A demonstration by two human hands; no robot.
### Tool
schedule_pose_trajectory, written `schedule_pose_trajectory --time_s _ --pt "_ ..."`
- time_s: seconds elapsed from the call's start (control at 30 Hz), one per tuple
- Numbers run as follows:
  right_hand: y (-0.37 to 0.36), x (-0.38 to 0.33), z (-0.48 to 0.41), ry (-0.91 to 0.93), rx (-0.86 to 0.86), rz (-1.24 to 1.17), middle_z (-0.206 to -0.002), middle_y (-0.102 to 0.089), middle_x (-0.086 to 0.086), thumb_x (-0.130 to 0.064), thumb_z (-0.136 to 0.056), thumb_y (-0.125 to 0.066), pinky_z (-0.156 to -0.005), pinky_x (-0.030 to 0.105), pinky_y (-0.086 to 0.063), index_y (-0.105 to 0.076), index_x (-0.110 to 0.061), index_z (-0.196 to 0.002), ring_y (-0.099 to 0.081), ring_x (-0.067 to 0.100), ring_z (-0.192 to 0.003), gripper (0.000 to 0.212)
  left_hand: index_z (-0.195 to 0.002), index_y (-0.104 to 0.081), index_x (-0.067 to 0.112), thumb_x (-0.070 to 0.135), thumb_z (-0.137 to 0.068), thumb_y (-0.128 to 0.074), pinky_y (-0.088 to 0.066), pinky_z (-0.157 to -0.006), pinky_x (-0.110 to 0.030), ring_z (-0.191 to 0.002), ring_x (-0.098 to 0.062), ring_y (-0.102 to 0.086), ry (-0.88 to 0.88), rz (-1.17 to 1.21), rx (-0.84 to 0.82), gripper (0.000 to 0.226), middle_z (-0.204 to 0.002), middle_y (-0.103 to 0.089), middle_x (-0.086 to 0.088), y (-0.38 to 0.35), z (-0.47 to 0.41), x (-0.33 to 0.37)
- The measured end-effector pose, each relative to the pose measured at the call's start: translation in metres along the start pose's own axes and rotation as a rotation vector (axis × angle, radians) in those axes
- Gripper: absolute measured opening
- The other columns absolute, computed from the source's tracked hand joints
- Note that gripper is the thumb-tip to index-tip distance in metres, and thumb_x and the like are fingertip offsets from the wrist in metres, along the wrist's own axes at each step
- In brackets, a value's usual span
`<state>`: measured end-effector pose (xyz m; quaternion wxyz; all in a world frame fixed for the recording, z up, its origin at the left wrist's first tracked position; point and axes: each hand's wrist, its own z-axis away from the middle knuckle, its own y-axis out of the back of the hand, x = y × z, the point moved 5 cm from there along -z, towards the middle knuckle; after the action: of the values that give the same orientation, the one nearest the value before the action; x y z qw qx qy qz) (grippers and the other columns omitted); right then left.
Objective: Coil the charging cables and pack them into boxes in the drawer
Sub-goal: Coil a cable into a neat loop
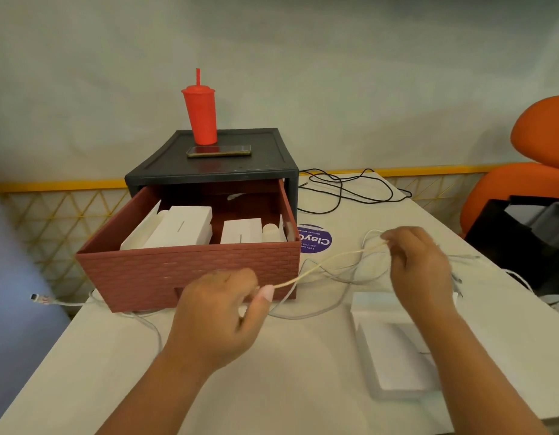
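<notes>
A cream charging cable (322, 262) stretches between my two hands above the white table (287, 372). My left hand (221, 315) pinches one stretch of it in front of the open reddish-brown drawer (190, 271). My right hand (419, 262) pinches a doubled loop of the cable further right. Two white boxes (184, 227) (243, 230) lie inside the drawer. An open white box (394, 346) lies on the table under my right forearm. Other white cables (303, 312) trail loose across the table.
The drawer belongs to a black cabinet (215, 171) that carries a red tumbler (201, 117) and a phone (218, 150). A black cable (350, 189) lies behind it, near a purple sticker (316, 243). An orange chair (529, 171) and a black bag (523, 233) stand at right.
</notes>
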<state>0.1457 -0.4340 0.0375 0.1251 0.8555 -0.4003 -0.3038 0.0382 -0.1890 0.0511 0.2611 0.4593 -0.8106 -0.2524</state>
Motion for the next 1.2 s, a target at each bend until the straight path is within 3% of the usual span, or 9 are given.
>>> schedule_pose_trajectory --time_s 0.1,0.23,0.33,0.4,0.47,0.63,0.93,1.1,1.2 --pt "0.017 0.043 -0.025 -0.250 -0.065 0.132 -0.099 -0.064 0.023 0.005 -0.087 -0.048 -0.071 0.036 -0.042 -0.066 -0.001 -0.100 -0.058 0.040 -0.089 0.024 -0.053 -0.037 0.028 0.042 -0.084 -0.045 -0.025 -0.045 -0.013 -0.046 -0.006 -0.036 0.228 0.226 0.050 0.035 -0.047 -0.036 0.009 0.010 0.004 -0.015" --pt "0.035 0.099 -0.052 -0.483 -0.211 0.323 -0.087 -0.062 0.026 0.001 -0.089 -0.041 -0.063 0.033 -0.039 -0.065 0.000 -0.100 -0.053 0.038 -0.078 0.026 -0.059 -0.054 0.015 0.040 -0.086 -0.057 -0.032 -0.049 -0.017 -0.048 -0.003 -0.040 0.562 0.467 0.174 0.037 -0.048 -0.045 0.009 0.017 0.012 -0.031" --pt "0.029 0.088 -0.076 -0.331 -0.270 0.351 -0.069 -0.053 0.017 0.001 -0.089 -0.045 -0.056 0.031 -0.032 -0.062 0.001 -0.077 -0.047 0.033 -0.070 0.021 -0.049 -0.058 0.022 0.024 -0.093 -0.047 -0.034 -0.044 -0.021 -0.040 -0.005 -0.035 0.721 0.698 0.202 0.046 -0.040 -0.040 0.008 0.014 0.013 -0.033" --pt "0.019 0.066 -0.089 -0.170 -0.290 0.327 -0.090 -0.062 0.022 0.001 -0.089 -0.045 -0.066 0.036 -0.042 -0.066 0.003 -0.094 -0.056 0.040 -0.083 0.021 -0.041 -0.048 0.025 0.025 -0.094 -0.044 -0.032 -0.038 -0.018 -0.037 -0.005 -0.028 0.827 0.886 0.225 0.053 -0.038 -0.031 0.011 0.010 0.014 -0.036" --pt "0.005 0.043 -0.095 -0.021 -0.330 0.312 -0.114 -0.062 0.023 0.005 -0.087 -0.047 -0.083 0.039 -0.044 -0.066 0.003 -0.105 -0.057 0.041 -0.103 0.027 -0.047 -0.042 0.018 0.029 -0.089 -0.046 -0.029 -0.036 -0.017 -0.036 -0.006 -0.024 0.915 1.041 0.261 0.043 -0.040 -0.027 0.009 0.008 0.017 -0.038" --pt "-0.037 0.001 -0.098 0.245 -0.507 0.304 -0.133 -0.053 0.013 0.005 -0.085 -0.045 -0.097 0.033 -0.038 -0.067 -0.002 -0.109 -0.051 0.030 -0.119 0.033 -0.053 -0.038 0.012 0.034 -0.074 -0.052 -0.027 -0.035 -0.016 -0.036 -0.005 -0.020 0.962 1.209 0.280 0.033 -0.042 -0.022 0.008 0.008 0.019 -0.030" --pt "-0.089 0.004 -0.048 0.229 -0.875 0.183 -0.132 -0.055 0.008 0.008 -0.084 -0.043 -0.102 0.026 -0.035 -0.067 -0.009 -0.111 -0.050 0.022 -0.123 0.040 -0.056 -0.037 0.010 0.038 -0.072 -0.052 -0.026 -0.037 -0.018 -0.036 -0.007 -0.020 1.009 1.174 0.236 0.036 -0.042 -0.022 0.007 0.007 0.029 -0.028" --pt "-0.083 0.022 -0.032 0.070 -0.865 0.177 -0.140 -0.047 0.002 0.019 -0.079 -0.039 -0.104 0.027 -0.037 -0.055 -0.019 -0.128 -0.045 0.021 -0.126 0.064 -0.054 -0.039 0.011 0.037 -0.071 -0.053 -0.026 -0.036 -0.017 -0.037 -0.007 -0.019 1.056 1.222 0.242 0.035 -0.043 -0.021 0.006 0.001 0.033 -0.024" --pt "-0.062 0.020 -0.039 -0.101 -0.710 0.053 -0.136 -0.051 0.005 0.018 -0.081 -0.035 -0.096 0.023 -0.036 -0.056 -0.019 -0.125 -0.049 0.020 -0.121 0.061 -0.053 -0.041 0.012 0.036 -0.072 -0.053 -0.026 -0.035 -0.017 -0.036 -0.006 -0.018 1.087 1.261 0.251 0.033 -0.044 -0.020 0.006 0.000 0.034 -0.020"
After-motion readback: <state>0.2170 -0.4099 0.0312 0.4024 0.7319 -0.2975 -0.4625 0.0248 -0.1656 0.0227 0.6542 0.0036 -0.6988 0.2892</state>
